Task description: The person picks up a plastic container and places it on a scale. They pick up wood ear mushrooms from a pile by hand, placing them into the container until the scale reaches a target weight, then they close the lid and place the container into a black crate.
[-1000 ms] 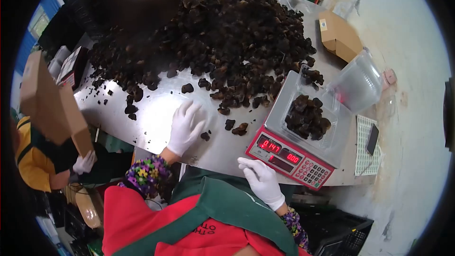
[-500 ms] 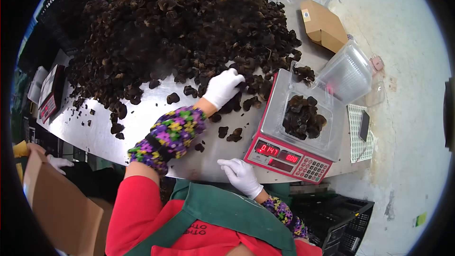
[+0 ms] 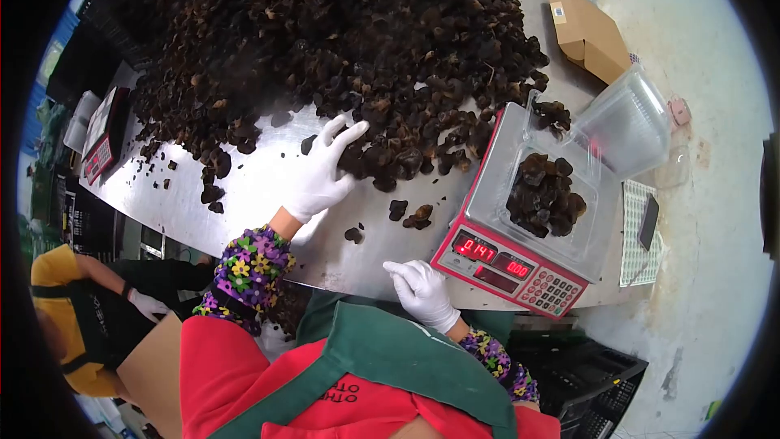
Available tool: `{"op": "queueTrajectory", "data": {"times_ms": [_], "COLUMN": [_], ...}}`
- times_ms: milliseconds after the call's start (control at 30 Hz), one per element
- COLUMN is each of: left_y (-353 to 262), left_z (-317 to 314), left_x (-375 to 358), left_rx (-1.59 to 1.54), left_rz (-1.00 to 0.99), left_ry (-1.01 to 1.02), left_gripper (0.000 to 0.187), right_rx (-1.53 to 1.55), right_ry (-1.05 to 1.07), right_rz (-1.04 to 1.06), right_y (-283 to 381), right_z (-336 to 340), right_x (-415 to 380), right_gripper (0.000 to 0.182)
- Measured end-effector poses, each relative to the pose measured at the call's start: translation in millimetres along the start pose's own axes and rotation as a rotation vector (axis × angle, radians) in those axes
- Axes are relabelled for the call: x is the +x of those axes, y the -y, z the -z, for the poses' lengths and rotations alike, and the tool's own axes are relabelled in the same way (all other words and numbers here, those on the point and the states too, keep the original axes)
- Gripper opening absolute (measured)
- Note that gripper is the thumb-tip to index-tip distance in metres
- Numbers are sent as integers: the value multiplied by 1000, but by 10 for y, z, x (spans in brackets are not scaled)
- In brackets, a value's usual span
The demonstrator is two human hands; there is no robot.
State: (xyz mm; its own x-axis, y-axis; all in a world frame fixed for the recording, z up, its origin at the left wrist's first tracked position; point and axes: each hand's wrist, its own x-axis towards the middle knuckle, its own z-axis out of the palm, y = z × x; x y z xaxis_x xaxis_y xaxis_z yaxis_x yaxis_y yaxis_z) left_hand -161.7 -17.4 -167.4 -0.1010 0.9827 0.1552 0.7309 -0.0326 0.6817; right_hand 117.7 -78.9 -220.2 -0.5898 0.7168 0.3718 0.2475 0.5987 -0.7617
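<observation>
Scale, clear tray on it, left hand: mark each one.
scale (image 3: 520, 264), head view, on its red front panel.
clear tray (image 3: 500, 210), head view, on its bare near-left corner.
left hand (image 3: 321, 171), head view, on the glove's back.

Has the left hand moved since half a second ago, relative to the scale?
Yes. The left hand has pulled back from the pile of dark mushrooms near the scale, and now lies open-fingered at the pile's near edge, farther left of the scale.

steel table (image 3: 268, 195) bears mushroom heap (image 3: 341, 41), scale (image 3: 520, 228).
</observation>
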Motion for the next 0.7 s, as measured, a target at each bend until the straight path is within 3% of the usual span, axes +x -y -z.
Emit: {"op": "queueTrajectory", "data": {"times_ms": [67,133,200,300,467,600,667,700], "left_y": [-144,-115,-100,-201,-330,-159,-16,20], "left_z": [-85,-333,-526,-763,-466,-245,-169,-162], "left_x": [178,344,428,201,-277,-525,-550,-523], "left_rx": [52,312,255,327,250,68,214,220], "left_rz": [-131,-220,-304,-435,-378,-13,43,48], "left_ry": [-56,-113,8,-34,-200,-252,-200,-202], "left_gripper": [76,78,63,21,26,27,45,45], "right_rx": [6,-6,-15,-41,4,31,24,31], "right_ry": [-3,-2,2,8,15,19,14,16], "right_rz": [7,4,8,-5,-13,-31,-33,-30], "right_y": [11,10,12,6,-26,-13,-7,-3], "right_z": [11,7,-2,7,-10,0,3,5], "right_x": [13,3,10,-13,-31,-13,-7,-2], "right_gripper": [20,20,20,20,21,21,21,21]}}
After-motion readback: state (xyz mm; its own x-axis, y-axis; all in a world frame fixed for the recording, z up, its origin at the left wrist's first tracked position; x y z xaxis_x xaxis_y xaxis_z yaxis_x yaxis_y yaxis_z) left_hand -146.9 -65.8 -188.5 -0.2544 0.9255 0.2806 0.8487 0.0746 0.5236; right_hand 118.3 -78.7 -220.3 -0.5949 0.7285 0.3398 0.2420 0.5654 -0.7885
